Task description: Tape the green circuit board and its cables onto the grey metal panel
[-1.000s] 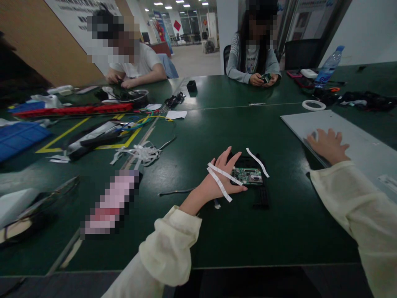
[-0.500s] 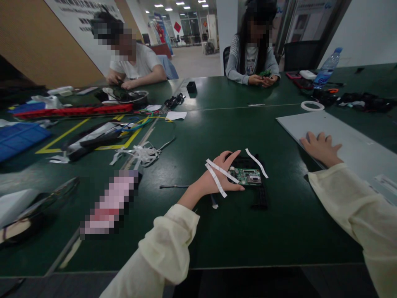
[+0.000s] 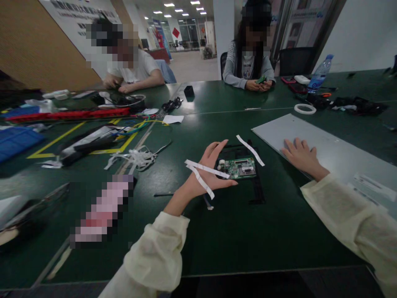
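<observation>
My left hand (image 3: 208,169) rests on the green table with its fingers stretched out against the left edge of a small green circuit board (image 3: 239,168). Two white tape strips (image 3: 201,174) lie stuck across the back of that hand. The board sits on a black frame (image 3: 257,187), and another white strip (image 3: 249,150) lies over the frame's far corner. My right hand (image 3: 300,156) lies flat, fingers spread, on the near edge of a grey panel (image 3: 335,150) to the right.
Two people sit at the far side, one (image 3: 248,66) handling a small green part. A tape roll (image 3: 304,108), a water bottle (image 3: 319,75), black cables (image 3: 356,104), a white strip pile (image 3: 133,157), a red bar (image 3: 77,113) and blue trays (image 3: 15,140) lie around.
The view has shifted, so everything sits further left. My right hand and the grey panel have come closer to the board. My left hand stays against the board.
</observation>
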`<state>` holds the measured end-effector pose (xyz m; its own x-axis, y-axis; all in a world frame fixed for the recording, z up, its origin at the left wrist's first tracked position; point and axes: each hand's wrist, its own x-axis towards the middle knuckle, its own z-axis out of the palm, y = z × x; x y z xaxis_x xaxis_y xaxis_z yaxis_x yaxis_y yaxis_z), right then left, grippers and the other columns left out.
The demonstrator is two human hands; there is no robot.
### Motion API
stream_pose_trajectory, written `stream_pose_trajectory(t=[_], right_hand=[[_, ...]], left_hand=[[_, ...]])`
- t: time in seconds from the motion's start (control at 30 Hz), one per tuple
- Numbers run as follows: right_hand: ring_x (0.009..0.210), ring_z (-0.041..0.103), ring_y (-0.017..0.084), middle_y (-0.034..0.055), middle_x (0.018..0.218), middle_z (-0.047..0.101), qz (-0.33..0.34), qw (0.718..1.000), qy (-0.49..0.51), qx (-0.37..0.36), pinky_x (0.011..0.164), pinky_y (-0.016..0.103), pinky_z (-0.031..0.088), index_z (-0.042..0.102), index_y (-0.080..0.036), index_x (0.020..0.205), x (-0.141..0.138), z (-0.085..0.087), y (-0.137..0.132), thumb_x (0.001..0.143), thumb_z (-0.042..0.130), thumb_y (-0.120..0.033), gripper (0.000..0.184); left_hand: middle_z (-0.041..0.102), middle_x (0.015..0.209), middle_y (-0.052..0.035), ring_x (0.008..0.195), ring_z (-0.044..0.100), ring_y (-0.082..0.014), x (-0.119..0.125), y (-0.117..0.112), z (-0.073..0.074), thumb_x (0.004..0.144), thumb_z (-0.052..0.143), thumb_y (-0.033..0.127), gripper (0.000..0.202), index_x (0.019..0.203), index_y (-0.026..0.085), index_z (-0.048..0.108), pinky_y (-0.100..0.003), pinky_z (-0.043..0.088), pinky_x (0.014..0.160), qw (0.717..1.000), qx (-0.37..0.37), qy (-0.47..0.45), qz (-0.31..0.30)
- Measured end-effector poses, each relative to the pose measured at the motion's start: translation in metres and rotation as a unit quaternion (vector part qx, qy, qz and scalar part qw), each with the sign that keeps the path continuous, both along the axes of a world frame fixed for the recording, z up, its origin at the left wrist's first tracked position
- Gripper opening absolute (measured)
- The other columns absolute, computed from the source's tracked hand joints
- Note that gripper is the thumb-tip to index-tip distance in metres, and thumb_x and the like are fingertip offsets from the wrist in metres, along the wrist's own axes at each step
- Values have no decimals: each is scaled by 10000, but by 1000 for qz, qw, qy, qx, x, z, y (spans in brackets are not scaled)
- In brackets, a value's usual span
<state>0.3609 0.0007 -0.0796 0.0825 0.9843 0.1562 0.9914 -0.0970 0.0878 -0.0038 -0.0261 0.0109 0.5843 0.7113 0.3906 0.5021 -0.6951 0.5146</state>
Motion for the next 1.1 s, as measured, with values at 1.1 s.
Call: stream_pose_trajectory(t=[1.1], right_hand=[[1431,118,362,139,1560,196,465,872,152,-2,1128,560,166,374,-186,1451,-161,46,-101,942,414,-446,573]], left_hand=[[356,1455,-127,1322,376,-344,-10,18,-7,557,791,601,1206,1501,281,113,-508,336,1084,993,59,-99,21]])
